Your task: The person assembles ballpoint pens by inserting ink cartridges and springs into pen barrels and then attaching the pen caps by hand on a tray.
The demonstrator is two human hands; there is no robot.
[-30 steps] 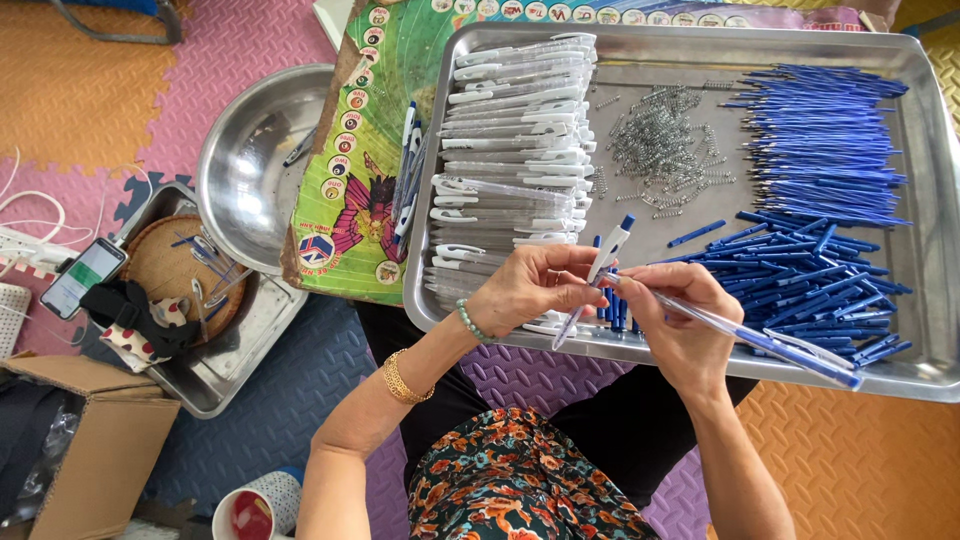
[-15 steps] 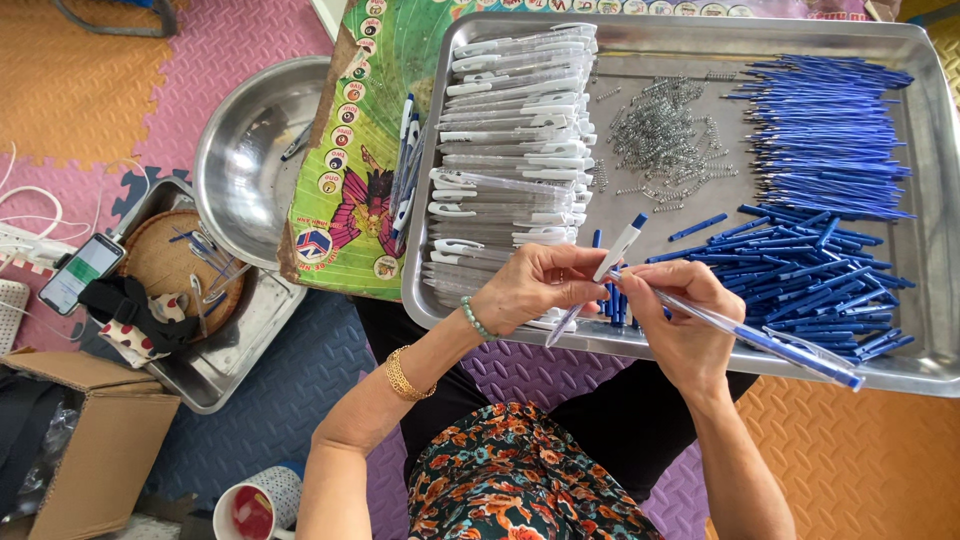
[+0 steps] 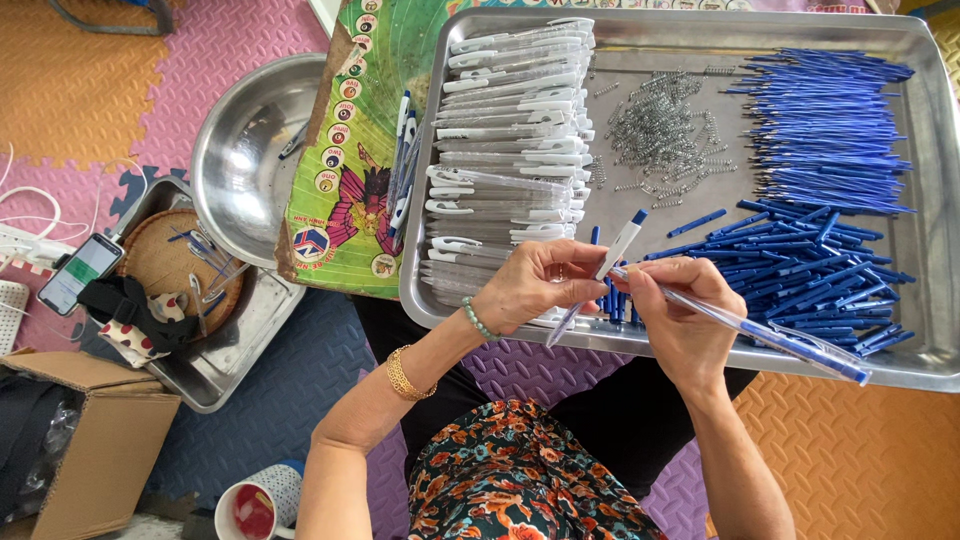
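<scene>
**Pen parts coming together over a steel tray**

Head view: a seated person is working over a large steel tray (image 3: 925, 130), joining pen parts by hand. The left hand (image 3: 535, 285) is pinching a white pen piece with a blue tip (image 3: 615, 250) between thumb and fingers, while the right hand (image 3: 680, 310) is clenching around a clear pen barrel (image 3: 770, 335) that is slanting out toward the tray's near right corner. Both parts are meeting just above the tray's near rim.

Stacked clear-and-white pen barrels (image 3: 510, 130) are filling the tray's left side, loose metal springs (image 3: 660, 125) are lying in the middle, and blue refills (image 3: 825, 135) are piled at right. A slip here would likely be dropping a small part off the near rim into the lap, since the hands are hovering right at the edge.

A worn green cardboard board (image 3: 350, 190), printed with round emblems and a butterfly-like figure, is lying beside the tray, partly over a round steel bowl (image 3: 240, 150). A brown cardboard box (image 3: 95, 450) is sitting at lower left.
</scene>
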